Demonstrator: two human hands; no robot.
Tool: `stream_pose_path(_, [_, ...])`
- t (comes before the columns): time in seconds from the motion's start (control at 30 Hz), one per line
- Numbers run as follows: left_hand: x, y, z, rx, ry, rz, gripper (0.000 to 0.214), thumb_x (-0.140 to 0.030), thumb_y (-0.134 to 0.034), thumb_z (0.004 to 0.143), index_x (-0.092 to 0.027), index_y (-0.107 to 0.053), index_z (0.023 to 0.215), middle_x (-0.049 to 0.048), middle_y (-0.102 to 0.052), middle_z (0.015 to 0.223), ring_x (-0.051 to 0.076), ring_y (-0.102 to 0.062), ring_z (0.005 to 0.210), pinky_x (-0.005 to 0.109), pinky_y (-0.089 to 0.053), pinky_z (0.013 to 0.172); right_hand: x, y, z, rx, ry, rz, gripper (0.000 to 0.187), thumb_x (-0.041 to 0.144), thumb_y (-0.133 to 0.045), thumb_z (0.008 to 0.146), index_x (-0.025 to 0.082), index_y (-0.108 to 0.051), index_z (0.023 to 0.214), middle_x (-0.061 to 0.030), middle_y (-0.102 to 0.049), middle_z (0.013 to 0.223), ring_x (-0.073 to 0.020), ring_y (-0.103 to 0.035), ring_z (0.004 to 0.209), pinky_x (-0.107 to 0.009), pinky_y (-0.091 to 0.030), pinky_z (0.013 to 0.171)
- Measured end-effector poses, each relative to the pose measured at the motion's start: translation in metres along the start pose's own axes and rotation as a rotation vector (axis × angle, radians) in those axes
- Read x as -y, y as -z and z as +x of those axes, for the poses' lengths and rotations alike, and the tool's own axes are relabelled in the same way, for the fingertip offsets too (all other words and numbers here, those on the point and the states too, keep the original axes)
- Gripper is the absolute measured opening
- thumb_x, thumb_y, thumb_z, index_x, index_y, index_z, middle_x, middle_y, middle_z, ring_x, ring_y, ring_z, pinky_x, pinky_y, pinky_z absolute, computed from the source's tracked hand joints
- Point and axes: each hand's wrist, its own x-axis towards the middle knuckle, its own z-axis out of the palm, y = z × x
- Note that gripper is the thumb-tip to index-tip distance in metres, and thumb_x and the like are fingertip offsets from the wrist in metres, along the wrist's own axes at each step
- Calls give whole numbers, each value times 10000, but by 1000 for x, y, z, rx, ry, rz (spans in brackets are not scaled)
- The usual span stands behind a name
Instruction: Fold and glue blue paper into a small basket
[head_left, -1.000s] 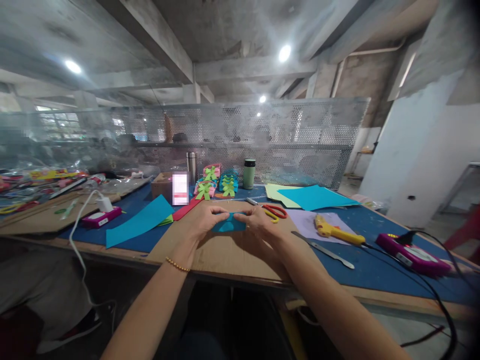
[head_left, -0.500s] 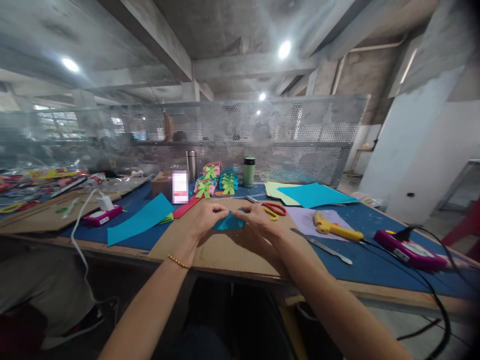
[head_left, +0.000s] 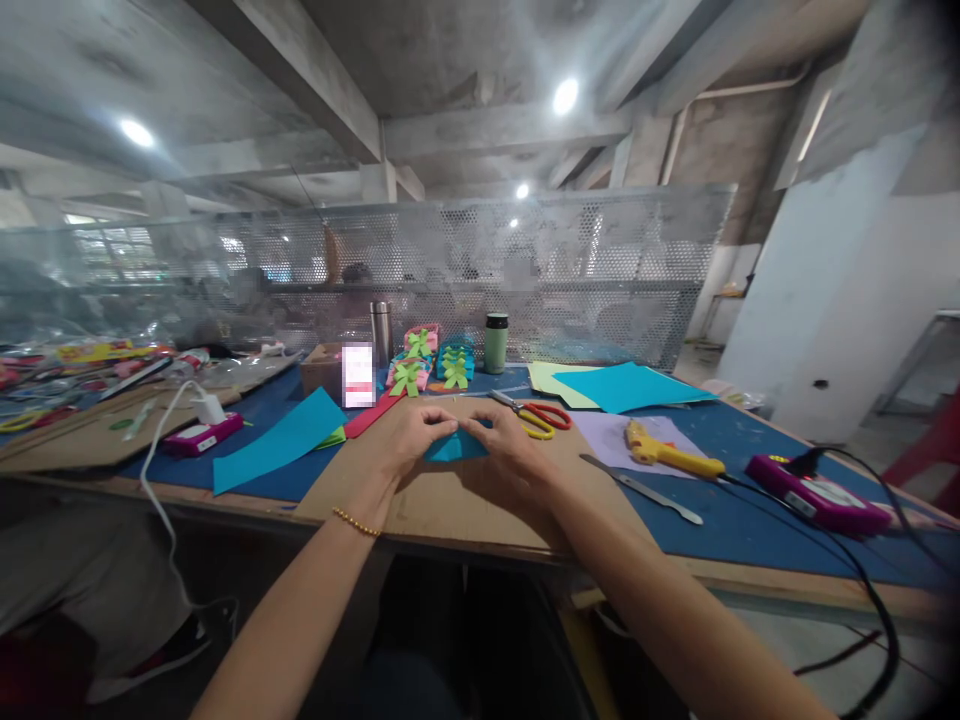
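Over a brown cardboard sheet (head_left: 450, 505) on the table, both my hands pinch a small teal paper piece (head_left: 454, 448). My left hand (head_left: 409, 436) grips its left side with thumb and fingers closed. My right hand (head_left: 504, 445) pinches the right side, fingertips nearly meeting the left ones at the top middle. The paper looks folded or gathered between them. A bead bracelet (head_left: 355, 522) sits on my left wrist.
Red-handled scissors (head_left: 540, 414), a yellow glue gun (head_left: 667, 455), a metal blade tool (head_left: 641, 490) and a pink device (head_left: 817, 495) with a black cable lie to the right. Teal sheets (head_left: 277, 445), finished paper bows (head_left: 431, 365), two flasks and a perforated screen stand behind.
My fingertips have drawn closer together at the top of the teal piece, so it looks narrower than one second ago. The view has shifted slightly.
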Motion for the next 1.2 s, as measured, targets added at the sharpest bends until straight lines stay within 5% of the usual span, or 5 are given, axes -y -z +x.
stream_pose_path(0.67, [-6,5,-1,-43,13,12,227,-382,-759,677,-155,-750,683,57,-677,707,165,-546,676,282,-411,625,-2,9,-4,-51,-57,56,253,385,-642,727,145,-697,669,-13,-581,614,-126,-456,570,-244,-313,500])
stream_pose_path(1.2, [-3,8,0,-80,10,-21,322,-469,-770,680,-149,-739,707,45,-680,725,169,-572,696,282,-426,665,9,13,-9,-68,-94,153,266,401,-643,690,153,-623,597,12,-494,556,-112,-402,539,-255,-309,512])
